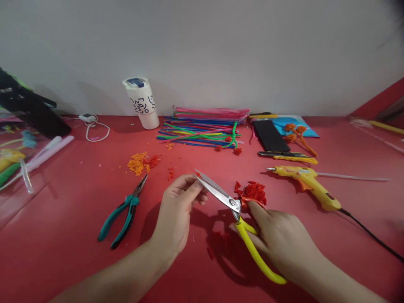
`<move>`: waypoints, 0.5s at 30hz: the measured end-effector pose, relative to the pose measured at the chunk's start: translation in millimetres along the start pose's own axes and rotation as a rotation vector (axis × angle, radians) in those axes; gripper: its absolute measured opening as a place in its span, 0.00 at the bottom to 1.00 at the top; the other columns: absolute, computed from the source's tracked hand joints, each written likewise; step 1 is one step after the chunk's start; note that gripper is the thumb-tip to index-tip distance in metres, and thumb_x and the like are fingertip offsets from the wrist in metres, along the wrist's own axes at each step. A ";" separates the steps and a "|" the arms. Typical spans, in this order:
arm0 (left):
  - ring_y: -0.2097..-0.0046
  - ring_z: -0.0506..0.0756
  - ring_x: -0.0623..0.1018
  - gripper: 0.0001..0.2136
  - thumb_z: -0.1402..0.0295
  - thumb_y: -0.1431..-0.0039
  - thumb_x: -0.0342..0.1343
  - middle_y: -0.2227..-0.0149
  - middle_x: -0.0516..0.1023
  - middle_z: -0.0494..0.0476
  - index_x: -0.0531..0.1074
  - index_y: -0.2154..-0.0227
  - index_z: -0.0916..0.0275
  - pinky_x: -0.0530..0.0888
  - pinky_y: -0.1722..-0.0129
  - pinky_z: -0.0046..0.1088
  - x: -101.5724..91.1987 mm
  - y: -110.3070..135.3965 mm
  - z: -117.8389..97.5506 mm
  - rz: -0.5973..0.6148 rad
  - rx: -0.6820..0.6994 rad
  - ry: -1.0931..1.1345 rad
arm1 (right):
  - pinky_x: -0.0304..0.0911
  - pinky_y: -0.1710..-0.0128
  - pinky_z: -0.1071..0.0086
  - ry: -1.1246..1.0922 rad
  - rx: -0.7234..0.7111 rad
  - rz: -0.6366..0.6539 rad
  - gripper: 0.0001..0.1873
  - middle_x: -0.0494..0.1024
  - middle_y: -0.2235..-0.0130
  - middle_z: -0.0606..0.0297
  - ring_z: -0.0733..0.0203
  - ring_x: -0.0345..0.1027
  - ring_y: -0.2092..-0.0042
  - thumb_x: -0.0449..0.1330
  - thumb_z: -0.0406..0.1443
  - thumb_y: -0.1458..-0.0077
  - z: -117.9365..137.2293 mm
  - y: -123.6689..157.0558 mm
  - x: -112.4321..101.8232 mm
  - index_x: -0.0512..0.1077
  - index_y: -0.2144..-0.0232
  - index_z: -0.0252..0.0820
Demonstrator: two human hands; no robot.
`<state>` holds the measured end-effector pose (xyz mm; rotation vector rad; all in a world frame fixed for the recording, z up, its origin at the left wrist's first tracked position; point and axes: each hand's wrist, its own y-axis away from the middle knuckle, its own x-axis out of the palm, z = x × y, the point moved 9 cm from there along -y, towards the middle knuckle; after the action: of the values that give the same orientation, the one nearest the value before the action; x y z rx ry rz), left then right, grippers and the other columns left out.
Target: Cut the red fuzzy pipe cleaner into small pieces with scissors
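In the head view my right hand (pixel 280 235) grips the scissors (pixel 225 199), which have one yellow handle and one red-orange handle. Their blades are parted a little, with the tips at the fingers of my left hand (pixel 179 206). Those fingers pinch a small red fuzzy piece (pixel 198 174) between the blade tips; most of it is hidden. Beyond my right hand lies a heap of short red pieces (pixel 255 192). More red pieces (pixel 211 253) lie in shadow below the scissors.
Teal-handled pliers (pixel 129 206) lie left, near orange clippings (pixel 137 163). A white tumbler (pixel 143 103) stands by the wall beside bundled pipe cleaners (pixel 202 132). To the right are a black phone (pixel 271 135), a yellow utility knife (pixel 295 160) and a corded yellow glue gun (pixel 311 183).
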<state>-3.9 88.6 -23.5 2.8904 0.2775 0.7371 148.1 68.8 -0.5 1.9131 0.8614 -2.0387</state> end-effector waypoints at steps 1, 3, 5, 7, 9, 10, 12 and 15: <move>0.76 0.44 0.69 0.02 0.74 0.51 0.55 0.77 0.72 0.48 0.71 0.76 0.63 0.66 0.74 0.19 0.5 0.1 0.2 0.004 -0.002 0.004 | 0.38 0.83 0.72 0.000 -0.002 0.000 0.16 0.66 0.87 0.69 0.62 0.60 0.86 0.43 0.46 0.44 0.1 -0.1 -0.2 0.56 0.77 0.44; 0.76 0.44 0.69 0.02 0.74 0.51 0.55 0.77 0.72 0.48 0.71 0.76 0.63 0.66 0.74 0.19 1.5 0.0 0.1 0.007 -0.006 0.011 | 0.38 0.84 0.72 0.000 -0.005 0.000 0.16 0.66 0.87 0.69 0.62 0.60 0.87 0.43 0.46 0.44 0.4 -0.6 -0.9 0.56 0.77 0.44; 0.76 0.44 0.69 0.02 0.74 0.51 0.55 0.78 0.72 0.48 0.71 0.76 0.63 0.66 0.73 0.19 2.4 -0.4 -0.7 0.009 -0.005 0.015 | 0.39 0.84 0.72 0.000 -0.008 0.003 0.15 0.67 0.87 0.69 0.62 0.60 0.86 0.43 0.45 0.44 0.8 -0.9 -1.6 0.56 0.77 0.44; 0.76 0.44 0.69 0.02 0.74 0.51 0.55 0.77 0.72 0.48 0.71 0.76 0.63 0.66 0.73 0.19 2.6 -0.6 -1.3 0.010 -0.004 0.015 | 0.39 0.84 0.72 0.002 -0.007 0.004 0.16 0.67 0.87 0.69 0.62 0.61 0.86 0.43 0.46 0.44 0.9 -0.7 -2.2 0.57 0.77 0.44; 0.75 0.44 0.69 0.02 0.74 0.51 0.55 0.77 0.72 0.48 0.72 0.76 0.63 0.66 0.73 0.19 2.6 -0.6 -2.0 0.016 -0.001 0.010 | 0.39 0.84 0.71 0.004 0.001 0.008 0.17 0.67 0.87 0.69 0.62 0.61 0.86 0.42 0.46 0.44 0.3 -0.2 -2.3 0.57 0.77 0.44; 0.75 0.44 0.69 0.02 0.74 0.50 0.55 0.77 0.72 0.48 0.72 0.75 0.63 0.66 0.73 0.19 2.6 -0.5 -2.1 0.020 0.000 0.006 | 0.39 0.84 0.72 0.003 0.007 0.015 0.17 0.67 0.87 0.69 0.62 0.61 0.86 0.42 0.47 0.44 -0.3 0.2 -1.8 0.57 0.77 0.44; 0.75 0.44 0.69 0.03 0.74 0.50 0.55 0.77 0.72 0.48 0.72 0.76 0.63 0.66 0.73 0.19 2.4 -0.3 -2.4 0.025 0.003 0.004 | 0.39 0.84 0.72 -0.001 0.019 0.028 0.17 0.67 0.87 0.68 0.62 0.61 0.86 0.42 0.47 0.44 -1.5 0.7 -0.6 0.58 0.77 0.43; 0.75 0.44 0.69 0.03 0.74 0.50 0.55 0.77 0.73 0.48 0.72 0.76 0.63 0.66 0.73 0.18 2.3 -0.6 -3.1 0.025 0.008 0.007 | 0.39 0.84 0.72 -0.012 0.030 0.016 0.18 0.67 0.87 0.68 0.63 0.60 0.87 0.42 0.47 0.44 -2.8 0.4 -1.6 0.58 0.78 0.43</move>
<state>-3.5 90.0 -19.9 2.9043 0.2456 0.7516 150.8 69.7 0.9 1.9154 0.8146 -2.0631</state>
